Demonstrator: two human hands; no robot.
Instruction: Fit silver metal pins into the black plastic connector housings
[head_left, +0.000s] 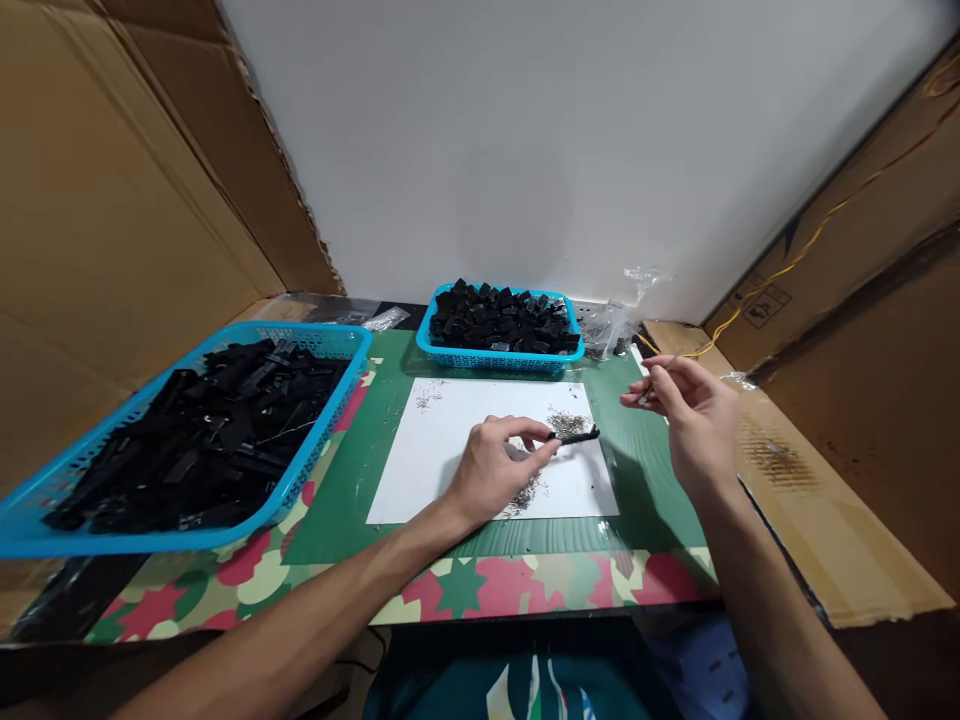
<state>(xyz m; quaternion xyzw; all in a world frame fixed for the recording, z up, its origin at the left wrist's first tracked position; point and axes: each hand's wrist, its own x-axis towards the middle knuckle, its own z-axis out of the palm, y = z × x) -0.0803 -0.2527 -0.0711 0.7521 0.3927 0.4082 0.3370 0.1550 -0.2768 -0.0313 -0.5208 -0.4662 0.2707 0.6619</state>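
Note:
Between thumb and fingertips, my left hand (499,465) grips a slim black plastic part (577,438) above a white sheet (405,470). To its right, my right hand (694,410) is raised over the green mat's right edge, its thumb and fingers pinched together. Whatever is in that pinch is too small to make out. Beneath and beside my left hand lie piles of tiny metal bits (568,424), partly covered by the hand. A thinner scatter of similar bits (429,402) lies at the sheet's upper left.
A large blue basket (300,490) of long black parts stands at the left. Behind the sheet, a smaller blue basket (495,358) holds small black pieces. Clear plastic bags (609,325) lie beside it. Cardboard (832,510) and a yellow cord (799,262) are at the right.

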